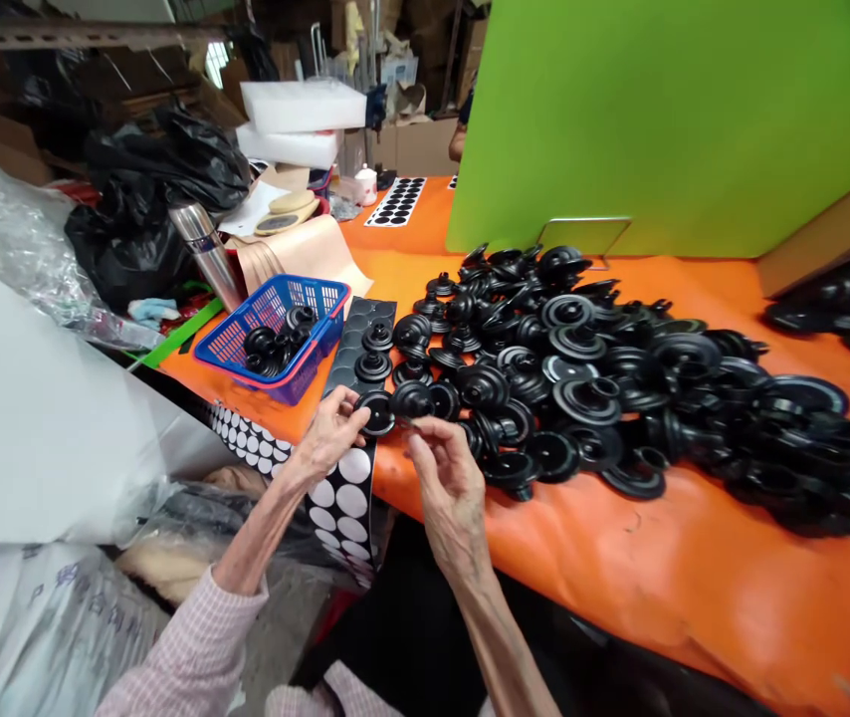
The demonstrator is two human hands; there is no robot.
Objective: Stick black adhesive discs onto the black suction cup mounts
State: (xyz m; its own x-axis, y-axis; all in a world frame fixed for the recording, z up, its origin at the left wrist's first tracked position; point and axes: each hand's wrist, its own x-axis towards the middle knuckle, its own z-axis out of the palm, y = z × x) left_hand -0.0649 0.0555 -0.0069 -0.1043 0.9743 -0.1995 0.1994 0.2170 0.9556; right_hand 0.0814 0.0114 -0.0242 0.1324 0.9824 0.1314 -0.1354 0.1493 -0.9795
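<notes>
My left hand (335, 428) pinches the rim of a round black part (376, 413) above the table's front edge. To its right, my right hand (446, 473) has thumb and forefinger pressed together on something thin and dark, too small to make out. Two more black parts stand on a dark sheet of round stickers (354, 339) just beyond my left hand. A strip with white circles (352, 500) hangs over the edge below. A large pile of black round parts (574, 368) spreads to the right of my hands.
A blue basket (291, 388) with several black parts stands at the left. Behind it are a steel flask (205, 254) and brown paper (313, 254). A green panel (664, 119) rises behind the pile on the orange table (581, 558). Part of another person shows at the back.
</notes>
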